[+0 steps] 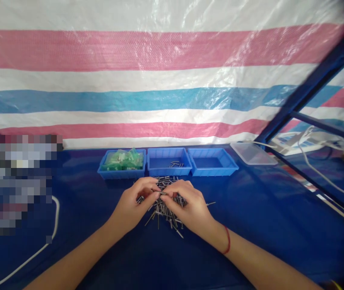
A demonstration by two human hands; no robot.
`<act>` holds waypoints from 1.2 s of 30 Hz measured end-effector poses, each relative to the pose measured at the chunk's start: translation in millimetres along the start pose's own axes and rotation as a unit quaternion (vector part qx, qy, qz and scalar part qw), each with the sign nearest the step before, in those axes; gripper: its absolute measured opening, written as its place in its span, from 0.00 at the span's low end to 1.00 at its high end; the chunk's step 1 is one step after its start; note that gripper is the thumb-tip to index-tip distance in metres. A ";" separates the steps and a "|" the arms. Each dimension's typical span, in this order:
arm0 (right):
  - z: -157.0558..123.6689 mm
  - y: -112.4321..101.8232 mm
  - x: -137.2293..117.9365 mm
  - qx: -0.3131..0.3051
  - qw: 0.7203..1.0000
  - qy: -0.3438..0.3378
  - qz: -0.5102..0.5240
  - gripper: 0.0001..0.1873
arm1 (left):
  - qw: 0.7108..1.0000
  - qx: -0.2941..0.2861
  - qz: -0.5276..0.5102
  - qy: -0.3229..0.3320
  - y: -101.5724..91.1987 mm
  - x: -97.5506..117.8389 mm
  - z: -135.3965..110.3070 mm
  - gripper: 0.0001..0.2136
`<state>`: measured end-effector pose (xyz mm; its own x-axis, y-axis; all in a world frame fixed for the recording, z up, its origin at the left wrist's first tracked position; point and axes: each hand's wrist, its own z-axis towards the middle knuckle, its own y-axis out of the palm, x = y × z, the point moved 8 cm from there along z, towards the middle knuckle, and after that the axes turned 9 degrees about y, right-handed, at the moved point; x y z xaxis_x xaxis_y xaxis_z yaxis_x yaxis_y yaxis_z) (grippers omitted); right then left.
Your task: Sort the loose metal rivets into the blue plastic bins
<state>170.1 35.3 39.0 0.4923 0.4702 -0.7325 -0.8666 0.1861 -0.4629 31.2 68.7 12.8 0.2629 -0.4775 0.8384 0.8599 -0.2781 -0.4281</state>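
- Spread across the lower scene: a dark blue table (159, 262), smooth and faintly glossy, with dim reflections toward the right side.
- Filling the upper half: striped plastic sheeting (159, 48) in white, pinkish red and blue bands, creased, bright with reflected light, reaching down to the back edge of the table.
- Pinched over the middle of the table: a small metal piece (162, 193), caught between the fingertips of the left hand (134, 203) and the right hand (193, 201), each grip narrow, thumb and finger closed on the piece.
- Heaped beneath and around both hands: a loose pile of metal pins (162, 209), pointing every way and partly hidden by fingers, with a stray pin (211, 203) just beyond the right hand.
- Lined up behind the pile, side by side: a left blue bin (120, 175) filled with green packets (125, 159), a middle blue bin (167, 172) with a few scattered pins (176, 164), and a right blue bin (214, 172) with ribbed walls.
- Lying near the right bin, toward the back: a clear plastic lid or tray (253, 155).
- Slanting down at right: a dark blue metal frame (310, 82), with a white cable (319, 177) looping nearby.
- Curving over the table at left: a white cord (57, 213), beside an area too pixelated to read.
- Worn at the right wrist: a thin red string (228, 240).
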 end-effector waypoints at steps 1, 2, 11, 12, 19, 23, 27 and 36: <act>-0.3 -0.3 -3.2 0.001 1.000 -0.014 -0.006 0.07 | 1.000 -0.014 0.009 0.004 0.6 2.0 0.4 0.14; 0.0 -0.3 -5.4 -0.001 1.000 -0.023 -0.011 0.08 | 0.999 -0.028 0.027 0.011 0.8 4.4 0.7 0.14; 47.5 -21.1 13.5 0.094 0.977 -0.042 -0.189 0.08 | 0.943 -0.058 0.316 0.089 -20.7 24.8 7.3 0.14; 50.8 -18.4 16.6 0.081 0.967 -0.049 -0.236 0.10 | 0.938 -0.077 0.326 0.088 -20.9 25.5 7.5 0.12; 29.3 -11.2 10.4 0.043 0.958 -0.067 -0.275 0.11 | 0.891 -0.222 0.391 0.062 -7.6 25.5 -2.5 0.05; 24.5 -12.5 -1.6 0.041 0.969 -0.061 -0.235 0.10 | 0.869 -0.246 0.429 0.032 -0.8 16.6 -7.5 0.08; 22.4 -7.3 -9.2 0.006 0.972 -0.078 -0.221 0.10 | 0.846 -0.265 0.462 0.020 2.8 10.9 -10.8 0.08; 13.7 10.6 -5.9 -0.082 0.983 -0.066 -0.149 0.07 | 0.906 -0.168 0.383 0.056 -3.8 27.1 -2.6 0.11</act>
<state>156.9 46.3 45.2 0.6981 0.5253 -0.4865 -0.6554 0.1953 -0.7296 33.9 54.6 36.2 0.6643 -0.7146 0.2191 0.2561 -0.0577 -0.9649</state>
